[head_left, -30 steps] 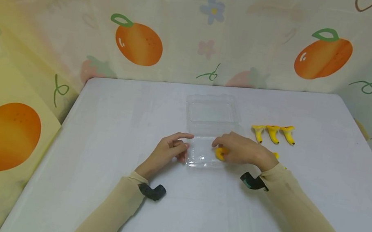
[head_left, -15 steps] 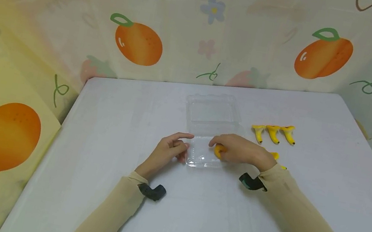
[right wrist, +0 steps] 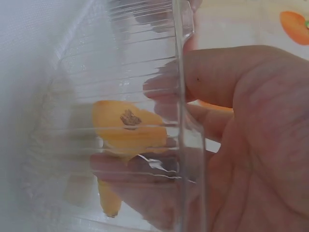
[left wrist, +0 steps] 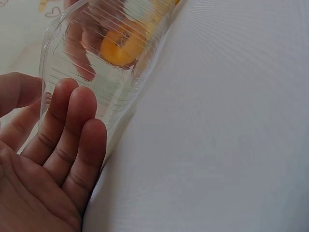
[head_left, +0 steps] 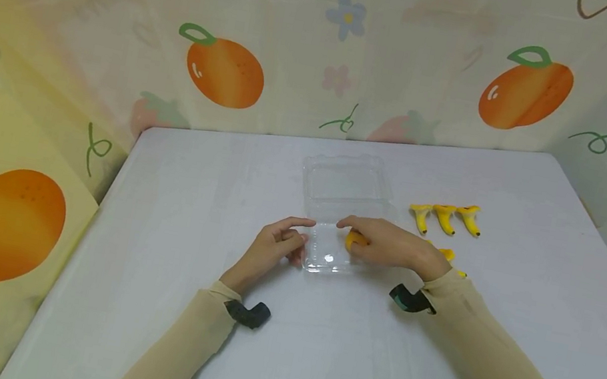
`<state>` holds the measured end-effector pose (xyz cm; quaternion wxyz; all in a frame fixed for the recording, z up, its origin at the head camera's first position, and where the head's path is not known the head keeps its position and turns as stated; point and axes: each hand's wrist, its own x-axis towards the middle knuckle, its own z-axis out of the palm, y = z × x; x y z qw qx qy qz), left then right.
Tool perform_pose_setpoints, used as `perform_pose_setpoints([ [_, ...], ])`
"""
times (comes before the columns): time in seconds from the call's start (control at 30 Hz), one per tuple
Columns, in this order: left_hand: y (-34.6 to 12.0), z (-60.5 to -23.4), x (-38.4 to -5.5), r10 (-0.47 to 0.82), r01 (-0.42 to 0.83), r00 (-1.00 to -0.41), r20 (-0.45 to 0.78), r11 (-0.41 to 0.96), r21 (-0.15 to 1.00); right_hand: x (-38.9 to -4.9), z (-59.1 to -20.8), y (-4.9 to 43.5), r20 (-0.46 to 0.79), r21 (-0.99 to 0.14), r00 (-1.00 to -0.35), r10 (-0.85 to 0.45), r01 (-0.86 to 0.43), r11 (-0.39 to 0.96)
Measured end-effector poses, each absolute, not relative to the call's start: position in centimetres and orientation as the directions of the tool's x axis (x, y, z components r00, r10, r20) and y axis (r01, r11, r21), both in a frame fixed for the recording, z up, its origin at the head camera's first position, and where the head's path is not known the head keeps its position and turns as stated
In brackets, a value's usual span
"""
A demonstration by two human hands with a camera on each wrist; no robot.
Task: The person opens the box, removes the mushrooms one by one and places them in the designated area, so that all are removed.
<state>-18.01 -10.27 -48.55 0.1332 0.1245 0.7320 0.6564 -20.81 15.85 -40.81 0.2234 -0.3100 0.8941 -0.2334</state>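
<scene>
A clear plastic clamshell box (head_left: pixel 328 258) lies open on the table, its lid (head_left: pixel 349 180) laid back. My left hand (head_left: pixel 276 242) rests against the box's left end; several fingertips (left wrist: pixel 91 140) touch the outer wall. My right hand (head_left: pixel 391 242) reaches over the box's right half. Its fingers hold a yellow-orange toy banana piece (head_left: pixel 354 239), partly covered by the hand. Through the clear wall in the right wrist view, the piece's broad round end (right wrist: pixel 111 116) shows a brown mark; below it a narrow yellow tip (right wrist: pixel 110 205) ends dark.
Three yellow toy bananas (head_left: pixel 444 218) lie in a row right of the box. More yellow pieces (head_left: pixel 447 253) show partly behind the right wrist. White cloth covers the table (head_left: pixel 204 199), and a fruit-print curtain (head_left: pixel 289 31) hangs along its back edge.
My right hand has shifted slightly left with the toy banana piece, further over the box. More yellow shows behind the right wrist. The left hand and the box have stayed in place.
</scene>
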Motion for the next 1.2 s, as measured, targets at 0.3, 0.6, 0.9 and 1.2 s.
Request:
perform_pose_setpoints([
  [0.3, -10.32, -48.55, -17.99, 0.357, 0.024, -0.934, -0.022, 0.125, 0.992, -20.74, -40.81, 15.8, -0.233, -0.54, -0.657, -0.717, -0.526, 0.657],
  [0.6, -10.34, -48.56, -18.03, 0.357, 0.019, -0.934, -0.022, 0.11, 0.994, -20.63, -41.07, 15.71, -0.213, -0.52, -0.712, -0.669, -0.497, 0.695],
  [0.9, -10.31, -48.43, -17.92, 0.357, 0.017, -0.934, -0.023, 0.11, 0.994, -20.74, -41.25, 15.59, -0.164, -0.546, -0.743, -0.649, -0.48, 0.687],
  [1.2, -10.31, -48.53, -17.92, 0.358, 0.008, -0.933, -0.029, 0.102, 0.995, -20.72, -41.39, 15.51, -0.151, -0.589, -0.737, -0.658, -0.468, 0.659],
])
